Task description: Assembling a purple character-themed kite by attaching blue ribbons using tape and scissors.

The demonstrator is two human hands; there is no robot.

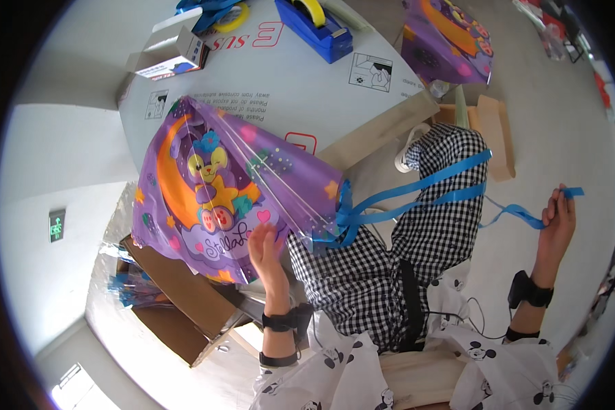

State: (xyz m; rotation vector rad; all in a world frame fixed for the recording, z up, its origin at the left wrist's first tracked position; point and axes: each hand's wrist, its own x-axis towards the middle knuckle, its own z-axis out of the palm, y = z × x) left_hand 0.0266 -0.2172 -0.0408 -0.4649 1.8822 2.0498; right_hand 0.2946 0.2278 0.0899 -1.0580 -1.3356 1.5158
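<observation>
A purple kite point(242, 184) printed with a cartoon animal on an orange moon leans against the table edge, pale strings running across its face. From its right-hand corner, long blue ribbons point(417, 184) trail over my checked apron. Far to the right, my right hand point(559, 222) is raised and pinches a blue ribbon, whose short end sticks out past the fingertips. My left hand point(264, 249) is beside the kite's lower edge, fingers stretched upward and not closed round anything. Whether it touches the kite is hard to tell.
On the grey-covered table point(253, 61) stand a blue tape dispenser point(318, 31) and a small open white box point(174, 51). Another purple kite point(451, 41) lies at the far right. Cardboard boxes stand at lower left point(184, 301) and beyond my knees point(495, 137).
</observation>
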